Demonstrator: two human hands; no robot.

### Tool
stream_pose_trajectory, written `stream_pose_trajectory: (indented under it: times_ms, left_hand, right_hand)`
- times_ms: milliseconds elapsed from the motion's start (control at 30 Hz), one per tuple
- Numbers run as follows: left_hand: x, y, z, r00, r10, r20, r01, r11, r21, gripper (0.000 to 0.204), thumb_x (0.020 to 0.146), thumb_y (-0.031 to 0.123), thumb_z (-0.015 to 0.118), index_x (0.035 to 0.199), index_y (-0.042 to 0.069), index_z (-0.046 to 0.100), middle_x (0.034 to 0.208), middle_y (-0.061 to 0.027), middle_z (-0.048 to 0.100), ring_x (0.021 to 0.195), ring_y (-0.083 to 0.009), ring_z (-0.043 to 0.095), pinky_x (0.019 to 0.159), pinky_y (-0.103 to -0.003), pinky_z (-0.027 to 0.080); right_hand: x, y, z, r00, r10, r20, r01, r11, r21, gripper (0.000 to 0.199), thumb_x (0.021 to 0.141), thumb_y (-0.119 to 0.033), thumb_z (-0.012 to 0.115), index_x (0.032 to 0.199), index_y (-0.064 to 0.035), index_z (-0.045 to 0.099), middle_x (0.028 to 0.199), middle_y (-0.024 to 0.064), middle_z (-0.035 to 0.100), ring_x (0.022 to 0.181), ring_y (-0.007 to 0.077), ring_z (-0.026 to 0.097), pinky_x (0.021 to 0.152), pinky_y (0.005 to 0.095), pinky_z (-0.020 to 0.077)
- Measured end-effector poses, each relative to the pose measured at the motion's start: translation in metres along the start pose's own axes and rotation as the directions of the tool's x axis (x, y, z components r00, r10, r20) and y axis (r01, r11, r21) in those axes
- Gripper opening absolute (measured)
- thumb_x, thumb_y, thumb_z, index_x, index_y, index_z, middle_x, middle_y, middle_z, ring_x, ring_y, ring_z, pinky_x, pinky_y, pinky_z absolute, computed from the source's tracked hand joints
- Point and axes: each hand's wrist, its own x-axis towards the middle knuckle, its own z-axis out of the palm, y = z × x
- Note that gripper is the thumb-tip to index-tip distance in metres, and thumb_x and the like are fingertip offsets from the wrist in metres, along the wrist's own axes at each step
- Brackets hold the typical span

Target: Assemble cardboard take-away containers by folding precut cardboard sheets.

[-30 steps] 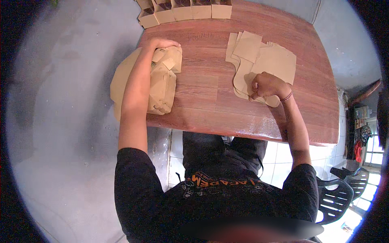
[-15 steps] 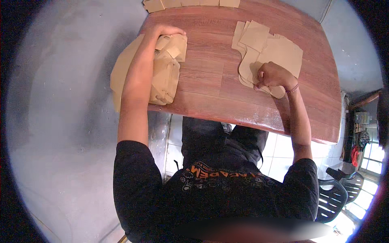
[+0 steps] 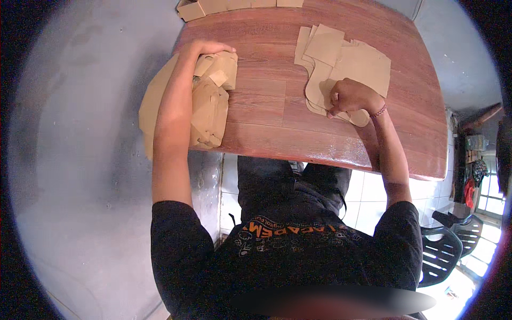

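My left hand rests along the far edge of a pile of folded brown cardboard pieces at the table's left. Its visible fingers are stretched out to the right, touching the top of the pile; my forearm covers part of the cardboard. Over on the right, a loose stack of flat cut cardboard sheets lies fanned out, some with curved edges. My right hand is closed with curled fingers above the near part of this stack, fingertips close to the cardboard. What those fingers hold, if anything, is hidden.
The reddish-brown wooden table meets a grey wall on the left. A row of cardboard boxes stands along its far edge. Dark plastic chairs are at the lower right, by a bright window.
The view has shifted slightly, moving the table and cardboard leftward in the picture. Both hands keep about the same places on the cardboard.
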Motion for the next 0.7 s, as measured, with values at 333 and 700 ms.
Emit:
stream_pose_trajectory:
  times_ms: [333, 700]
  left_hand:
    - [-0.007, -0.011, -0.04, 0.94, 0.215, -0.265, -0.206, 0.976, 0.063, 0.103, 0.079, 0.085, 0.045, 0.136, -0.001, 0.053, 0.143, -0.0204, 0.05, 0.131, -0.0337, 0.048, 0.109, -0.045, 0.037]
    - [-0.068, 0.121, -0.031, 0.521, 0.544, -0.658, -0.731, 0.682, -0.015, 0.084, 0.083, 0.069, 0.063, 0.135, 0.004, 0.051, 0.133, -0.0189, 0.057, 0.125, -0.0296, 0.054, 0.103, -0.043, 0.045]
  right_hand:
    - [0.001, 0.001, -0.004, 0.997, -0.077, -0.009, 0.077, 0.997, 0.005, 0.034, 0.067, -0.035, 0.085, 0.069, -0.0043, 0.07, 0.067, 0.0086, 0.069, 0.066, 0.0256, 0.067, 0.065, 0.0369, 0.0507]
    - [-0.033, 0.008, -0.04, 0.895, -0.11, -0.432, 0.242, 0.934, 0.263, 0.027, 0.078, -0.022, 0.081, 0.075, -0.0029, 0.062, 0.058, 0.0001, 0.058, 0.058, 0.0095, 0.056, 0.054, 0.0264, 0.0423]
